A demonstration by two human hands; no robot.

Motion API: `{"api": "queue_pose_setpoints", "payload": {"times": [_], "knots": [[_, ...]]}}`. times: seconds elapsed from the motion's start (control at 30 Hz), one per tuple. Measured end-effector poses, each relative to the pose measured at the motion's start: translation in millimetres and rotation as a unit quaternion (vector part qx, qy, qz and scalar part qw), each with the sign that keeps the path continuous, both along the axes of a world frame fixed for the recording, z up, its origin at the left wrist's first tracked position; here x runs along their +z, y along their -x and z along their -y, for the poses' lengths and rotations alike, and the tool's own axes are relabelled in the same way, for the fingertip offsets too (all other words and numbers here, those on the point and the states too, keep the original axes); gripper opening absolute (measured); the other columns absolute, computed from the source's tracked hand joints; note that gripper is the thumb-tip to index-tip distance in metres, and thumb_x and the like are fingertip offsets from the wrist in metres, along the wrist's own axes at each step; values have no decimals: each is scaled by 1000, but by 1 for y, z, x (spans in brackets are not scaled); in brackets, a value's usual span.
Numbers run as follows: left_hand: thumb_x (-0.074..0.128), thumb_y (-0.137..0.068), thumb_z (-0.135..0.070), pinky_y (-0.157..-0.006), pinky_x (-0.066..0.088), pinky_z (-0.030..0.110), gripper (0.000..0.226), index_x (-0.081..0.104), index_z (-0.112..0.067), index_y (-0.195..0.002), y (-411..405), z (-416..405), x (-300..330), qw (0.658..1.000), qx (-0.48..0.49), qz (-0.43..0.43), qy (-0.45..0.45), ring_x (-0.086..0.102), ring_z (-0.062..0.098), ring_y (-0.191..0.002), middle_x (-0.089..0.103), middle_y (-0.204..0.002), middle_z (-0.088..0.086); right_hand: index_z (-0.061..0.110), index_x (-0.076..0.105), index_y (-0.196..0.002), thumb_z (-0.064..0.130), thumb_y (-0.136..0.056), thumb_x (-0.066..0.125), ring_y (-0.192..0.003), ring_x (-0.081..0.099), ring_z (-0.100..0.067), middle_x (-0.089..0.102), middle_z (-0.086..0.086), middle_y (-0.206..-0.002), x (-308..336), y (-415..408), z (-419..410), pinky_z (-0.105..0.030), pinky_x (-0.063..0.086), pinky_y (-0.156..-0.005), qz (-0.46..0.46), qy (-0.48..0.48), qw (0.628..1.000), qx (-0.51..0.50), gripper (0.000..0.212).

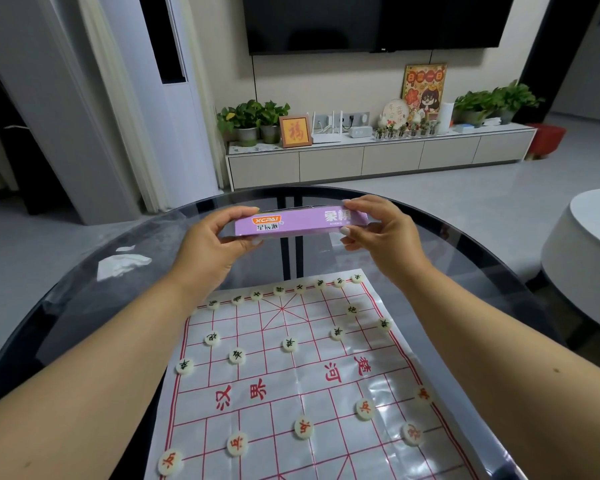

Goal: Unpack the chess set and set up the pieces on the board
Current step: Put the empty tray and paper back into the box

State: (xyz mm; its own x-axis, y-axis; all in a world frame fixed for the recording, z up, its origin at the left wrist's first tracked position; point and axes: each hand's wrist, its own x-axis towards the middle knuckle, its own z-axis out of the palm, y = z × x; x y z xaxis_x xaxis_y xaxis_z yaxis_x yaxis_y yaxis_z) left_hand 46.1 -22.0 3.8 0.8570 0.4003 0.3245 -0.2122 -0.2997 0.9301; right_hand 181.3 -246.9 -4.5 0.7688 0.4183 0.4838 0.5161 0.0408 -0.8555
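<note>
I hold a flat purple chess box (pixel 300 224) above the far part of the table, edge toward me. My left hand (pixel 215 242) grips its left end, thumb on top. My right hand (pixel 378 230) grips its right end. Below lies a white paper chess board (pixel 312 375) with red grid lines. Round white pieces with dark characters (pixel 289 344) stand along its far rows. White pieces with red characters (pixel 303 427) stand on the near rows. The board's near edge is cut off by the frame.
The board lies on a round dark glass table (pixel 118 289). A white crumpled wrapper (pixel 122 265) lies at the table's left. A white round table (pixel 589 244) stands to the right. A low TV cabinet (pixel 378 157) with plants lines the far wall.
</note>
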Motion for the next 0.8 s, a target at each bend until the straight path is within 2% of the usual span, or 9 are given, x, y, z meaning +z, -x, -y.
{"api": "queue_pose_setpoints", "payload": {"times": [0.2, 0.5, 0.67, 0.8], "knots": [[71, -81, -3, -85, 57, 29, 42, 65, -22, -118, -1, -3, 1, 1000, -8, -1, -3, 64, 16, -110, 68, -114, -4, 15, 64, -118, 1, -85, 66, -69, 67, -24, 55, -2, -116, -4, -4, -1, -31, 60, -65, 58, 41, 997, -30, 37], [70, -81, -4, -82, 57, 25, 45, 64, -24, -121, 2, -8, 4, 1000, -19, -19, -12, 65, 17, -108, 68, -115, -5, 17, 62, -123, 6, -87, 65, -71, 66, -17, 54, 1, -117, -3, -2, 0, -27, 59, -65, 119, 90, 988, -42, 38], [69, -82, 3, -78, 56, 20, 42, 66, -17, -118, 2, -5, 4, 1000, -16, -5, -1, 68, 15, -103, 69, -114, -3, 17, 65, -116, 3, -83, 69, -74, 67, -22, 55, -1, -118, -4, -4, -1, -26, 59, -65, 98, 82, 991, -33, 36], [70, -81, 1, -81, 56, 21, 42, 66, -19, -118, 3, -6, 0, 1000, -15, -16, -11, 68, 13, -103, 69, -113, -6, 18, 65, -112, -1, -81, 69, -78, 67, -23, 53, 0, -116, -5, -5, -1, -26, 59, -65, 85, 83, 992, -33, 36]]}}
